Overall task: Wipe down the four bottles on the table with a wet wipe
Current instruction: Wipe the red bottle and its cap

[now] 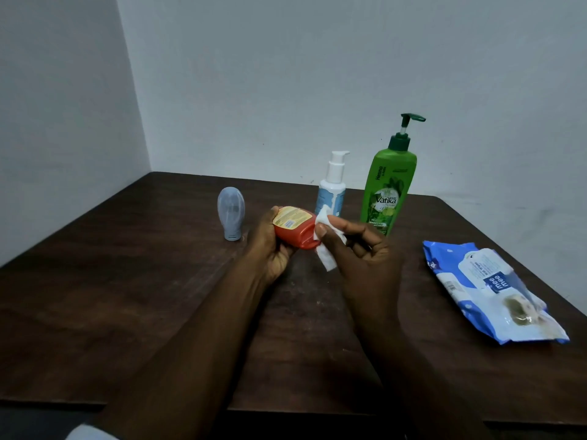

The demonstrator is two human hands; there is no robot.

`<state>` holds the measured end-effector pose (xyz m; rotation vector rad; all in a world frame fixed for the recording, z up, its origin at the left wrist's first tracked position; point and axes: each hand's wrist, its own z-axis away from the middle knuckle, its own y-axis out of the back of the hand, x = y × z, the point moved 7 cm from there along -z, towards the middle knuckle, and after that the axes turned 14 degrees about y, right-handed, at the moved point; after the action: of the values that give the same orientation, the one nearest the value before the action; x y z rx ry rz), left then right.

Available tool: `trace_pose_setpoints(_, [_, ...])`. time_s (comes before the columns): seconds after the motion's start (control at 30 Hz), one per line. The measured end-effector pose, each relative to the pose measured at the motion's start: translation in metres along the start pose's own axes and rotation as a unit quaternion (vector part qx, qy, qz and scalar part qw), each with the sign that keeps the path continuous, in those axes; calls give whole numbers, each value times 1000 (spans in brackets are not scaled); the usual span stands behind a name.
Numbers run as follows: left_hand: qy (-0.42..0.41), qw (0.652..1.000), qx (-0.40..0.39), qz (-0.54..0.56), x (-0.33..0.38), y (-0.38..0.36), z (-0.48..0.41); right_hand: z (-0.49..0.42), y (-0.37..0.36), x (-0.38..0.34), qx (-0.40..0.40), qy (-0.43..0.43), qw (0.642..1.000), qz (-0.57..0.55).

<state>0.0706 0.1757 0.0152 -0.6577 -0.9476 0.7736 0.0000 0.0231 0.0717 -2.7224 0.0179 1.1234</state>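
My left hand [270, 246] grips a small red bottle [293, 228] with a yellow label, held tilted above the table with its cap toward me. My right hand [359, 252] pinches a white wet wipe [324, 239] and holds it against the bottle's right side near the cap. A grey-blue squeeze bottle [231, 212] stands cap-down to the left. Behind my hands a white pump bottle [332, 187] stands upright, its lower part hidden by the wipe. A tall green pump bottle [389, 185] stands to its right.
A blue and white wet wipe pack [489, 290] lies on the right of the dark wooden table [127, 296], near its right edge. Pale walls meet in a corner behind the table.
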Motion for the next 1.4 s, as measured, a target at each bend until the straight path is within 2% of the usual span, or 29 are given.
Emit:
trace_pose_setpoints(0.13, [3, 1000, -1, 15, -1, 1, -5, -4, -2, -14, -54, 106, 987, 109])
trace_pose_setpoints(0.27, [22, 999, -5, 26, -4, 2, -4, 2, -11, -29, -98, 212, 953, 195])
trace_pose_setpoints(0.43, [44, 998, 4, 33, -4, 7, -9, 12, -20, -36, -169, 264, 923, 222])
trace_pose_setpoints(0.57, [54, 998, 0, 28, -8, 4, -10, 10, -14, -37, -180, 306, 901, 250])
trace_pose_setpoints(0.73, [41, 999, -11, 15, -9, -5, -4, 8, -10, -36, -157, 298, 907, 252])
trace_pose_setpoints(0.93, [25, 1000, -12, 7, -6, -5, -1, 0, -5, -35, -90, 244, 942, 213])
trace_pose_setpoints(1.07, [13, 1000, -10, 11, -3, -1, -10, -6, 2, -27, -40, 147, 971, 182])
trace_pose_setpoints(1.17, [6, 1000, -15, 14, -2, -2, -11, -6, 3, -16, 4, 39, 995, 89])
trace_pose_setpoints(1.23, [6, 1000, -19, 10, -2, -2, -12, -6, 4, -13, 26, 5, 998, 62])
trace_pose_setpoints(1.33, [6, 1000, -15, 12, -2, -2, -10, -6, 4, -15, 18, 24, 996, 87])
trace_pose_setpoints(1.4, [3, 1000, -6, 10, -2, -1, -8, -4, -2, -31, -22, 134, 972, 189])
